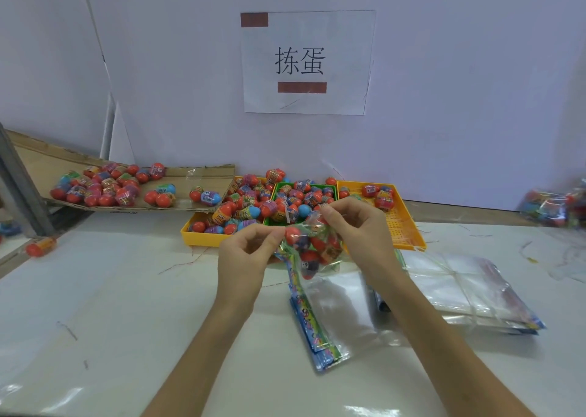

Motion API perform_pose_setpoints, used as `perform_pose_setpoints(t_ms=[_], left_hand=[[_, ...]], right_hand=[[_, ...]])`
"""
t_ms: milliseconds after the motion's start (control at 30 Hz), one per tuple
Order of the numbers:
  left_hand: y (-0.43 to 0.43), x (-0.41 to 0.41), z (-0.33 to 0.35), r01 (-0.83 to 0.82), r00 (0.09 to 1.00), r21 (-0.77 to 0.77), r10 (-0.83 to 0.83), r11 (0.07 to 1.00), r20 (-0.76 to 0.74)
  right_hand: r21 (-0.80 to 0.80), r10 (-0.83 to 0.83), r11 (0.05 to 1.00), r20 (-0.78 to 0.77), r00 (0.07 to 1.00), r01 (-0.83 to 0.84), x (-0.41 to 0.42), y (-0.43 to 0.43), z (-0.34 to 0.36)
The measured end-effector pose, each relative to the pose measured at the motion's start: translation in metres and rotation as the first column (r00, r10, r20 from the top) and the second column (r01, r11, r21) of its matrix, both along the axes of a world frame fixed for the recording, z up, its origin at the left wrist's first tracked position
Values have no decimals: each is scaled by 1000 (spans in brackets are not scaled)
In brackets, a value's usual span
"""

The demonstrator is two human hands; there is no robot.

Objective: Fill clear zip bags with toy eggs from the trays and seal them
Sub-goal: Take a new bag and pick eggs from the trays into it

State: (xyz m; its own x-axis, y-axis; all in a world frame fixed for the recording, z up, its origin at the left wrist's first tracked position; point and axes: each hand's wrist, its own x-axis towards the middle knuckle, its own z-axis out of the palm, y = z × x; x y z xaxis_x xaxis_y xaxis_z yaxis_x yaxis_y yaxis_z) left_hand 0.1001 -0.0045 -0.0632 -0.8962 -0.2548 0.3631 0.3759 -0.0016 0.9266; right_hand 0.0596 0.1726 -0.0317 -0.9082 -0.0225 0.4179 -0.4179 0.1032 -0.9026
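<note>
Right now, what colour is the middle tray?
The middle tray is green; head view.

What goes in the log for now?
left hand: pinches zip bag top | right hand: pinches zip bag top | toy eggs: inside bag

Glossy clear plastic bag [312,251], matt yellow plastic tray [404,226], rough cardboard [203,175].
</note>
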Motion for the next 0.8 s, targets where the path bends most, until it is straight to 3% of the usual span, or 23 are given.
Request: perform_pose_setpoints(t_ms=[300,533,700,800], left_hand=[[1,-1,-1,-29,999,-41,28,999,-37],[0,2,1,29,999,10,-29,1000,-27],[3,3,-1,105,994,-157,-104,982,19],[2,3,0,111,994,-156,-113,982,-5]], right_hand=[[-91,-90,992,33,995,93,-1,-10,-8],[-41,19,999,-17,1000,-20,1,-7,-5],[25,95,995,-58,994,-94,2,-9,-6],[44,140,990,-81,987,-137,2,-9,-7]])
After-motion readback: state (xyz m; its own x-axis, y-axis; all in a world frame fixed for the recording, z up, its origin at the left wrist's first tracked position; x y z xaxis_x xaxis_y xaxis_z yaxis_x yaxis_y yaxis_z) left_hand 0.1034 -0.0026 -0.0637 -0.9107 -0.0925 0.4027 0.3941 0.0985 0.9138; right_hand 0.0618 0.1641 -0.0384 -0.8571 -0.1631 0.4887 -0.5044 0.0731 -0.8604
